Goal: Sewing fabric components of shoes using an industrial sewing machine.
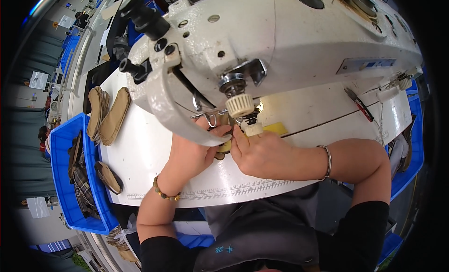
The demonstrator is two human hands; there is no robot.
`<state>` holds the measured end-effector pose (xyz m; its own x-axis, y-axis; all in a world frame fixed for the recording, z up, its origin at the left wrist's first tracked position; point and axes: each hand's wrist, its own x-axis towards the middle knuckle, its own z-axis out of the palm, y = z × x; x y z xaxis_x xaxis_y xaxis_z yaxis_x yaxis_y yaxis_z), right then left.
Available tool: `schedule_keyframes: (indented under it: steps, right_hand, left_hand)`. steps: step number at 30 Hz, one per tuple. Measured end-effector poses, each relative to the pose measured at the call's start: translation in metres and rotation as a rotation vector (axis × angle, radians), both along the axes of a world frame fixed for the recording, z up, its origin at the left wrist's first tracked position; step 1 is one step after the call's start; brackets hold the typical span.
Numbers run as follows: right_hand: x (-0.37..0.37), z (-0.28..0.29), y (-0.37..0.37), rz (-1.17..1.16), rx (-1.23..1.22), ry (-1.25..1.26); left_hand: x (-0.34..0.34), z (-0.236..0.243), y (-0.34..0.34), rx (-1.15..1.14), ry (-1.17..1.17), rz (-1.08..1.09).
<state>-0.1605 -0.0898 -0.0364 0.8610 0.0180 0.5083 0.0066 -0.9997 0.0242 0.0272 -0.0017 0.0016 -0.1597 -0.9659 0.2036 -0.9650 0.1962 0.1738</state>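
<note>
Both my hands meet under the head of a white sewing machine, close to its needle area. My left hand, with a beaded bracelet, has its fingers bent and pressed on a small brown fabric piece. From the right, my right hand pinches at the same piece, thumb and forefinger together. Most of the piece is hidden by my fingers and the machine's curved white lever. A yellow strip lies on the bed just beyond my right hand.
Brown sole-shaped pieces lie at the table's left, with a brown-and-dark shoe part nearer. A blue bin there holds plaid fabric parts. Thread snips lie at right, near another blue bin. A ruler scale runs along the front edge.
</note>
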Motion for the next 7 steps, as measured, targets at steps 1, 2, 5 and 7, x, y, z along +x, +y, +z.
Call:
schedule_keyframes:
  steps: [1, 2, 5, 7]
  right_hand:
    - [-0.0002, 0.0006, 0.0005, 0.001, 0.0, -0.001]
    - [-0.0007, 0.0008, 0.0013, 0.001, -0.016, 0.012]
    - [-0.0021, -0.0013, 0.0065, 0.005, -0.045, 0.0]
    - [-0.0021, -0.0043, 0.0079, 0.01, -0.053, -0.018]
  left_hand:
    - [0.0018, -0.0025, 0.0004, 0.0, -0.001, 0.001]
    - [0.0038, -0.0054, 0.0004, -0.02, 0.037, -0.009]
    - [0.0052, -0.0047, -0.0019, -0.071, 0.059, -0.08]
    - [0.005, -0.0021, -0.0035, -0.102, 0.046, -0.14]
